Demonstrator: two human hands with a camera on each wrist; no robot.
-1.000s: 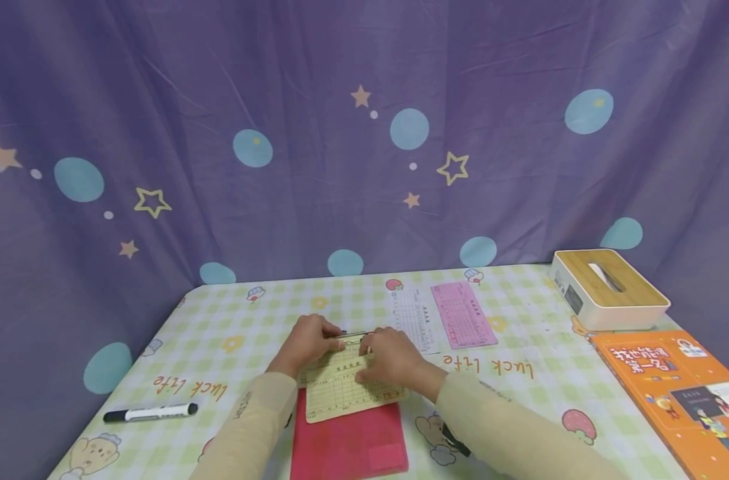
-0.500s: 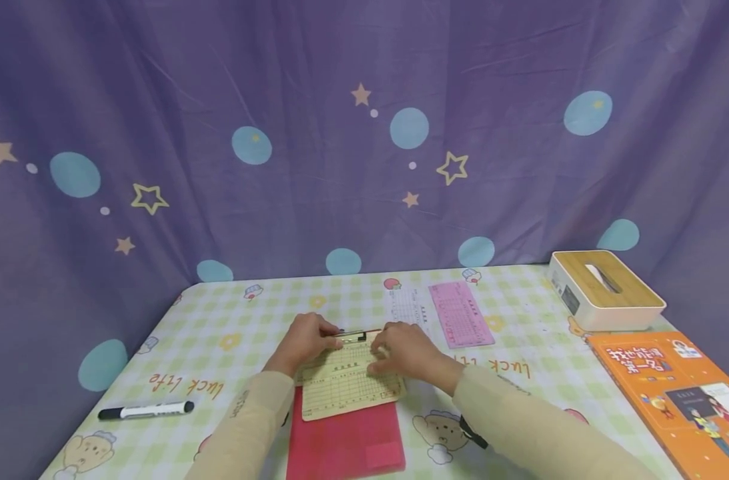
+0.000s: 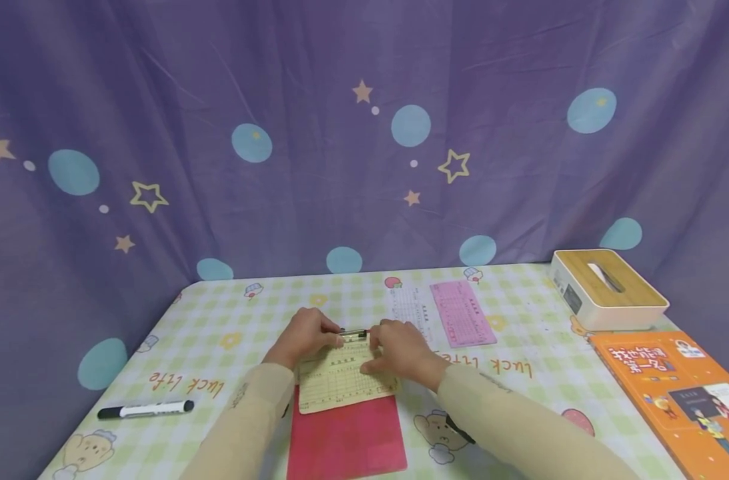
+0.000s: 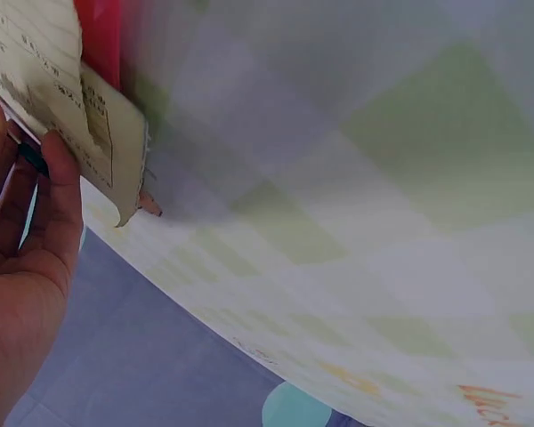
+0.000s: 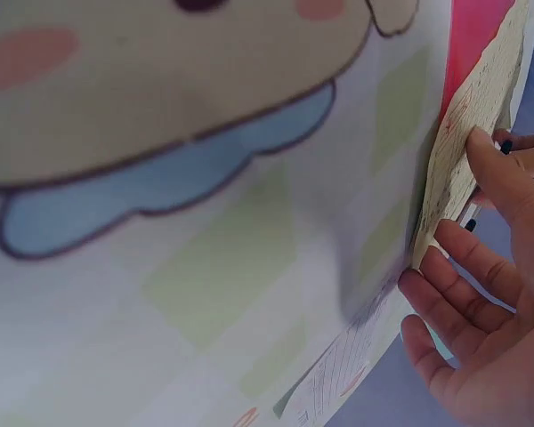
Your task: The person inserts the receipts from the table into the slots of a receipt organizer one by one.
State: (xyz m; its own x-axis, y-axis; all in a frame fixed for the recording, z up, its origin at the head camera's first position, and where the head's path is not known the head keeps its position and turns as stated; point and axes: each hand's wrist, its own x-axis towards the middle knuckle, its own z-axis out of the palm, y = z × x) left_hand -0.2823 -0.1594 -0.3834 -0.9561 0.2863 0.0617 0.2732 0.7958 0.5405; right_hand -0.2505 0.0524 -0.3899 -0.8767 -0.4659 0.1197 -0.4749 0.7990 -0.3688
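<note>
A pale yellow printed form (image 3: 340,387) lies over the upper part of a red clipboard (image 3: 346,440), close up to the metal clip (image 3: 355,333) at its top edge. My left hand (image 3: 307,337) pinches the clip's left end; a black tip of it shows between thumb and fingers in the left wrist view. Holding the form's right edge is my right hand (image 3: 403,350), thumb on top and fingers beyond the edge. In the right wrist view the form (image 5: 454,169) stands slightly raised at that edge. The hands hide both upper corners of the form.
Behind the right hand lie a white form (image 3: 409,310), partly hidden, and a pink form (image 3: 463,313). A black-and-white marker (image 3: 146,409) rests at the left. At the right are a tissue box (image 3: 610,290) and an orange book (image 3: 670,393).
The yellow form has slid slightly up toward the clip. My right hand shifted right, then came back left along the form's edge. The left hand stays at the clip.
</note>
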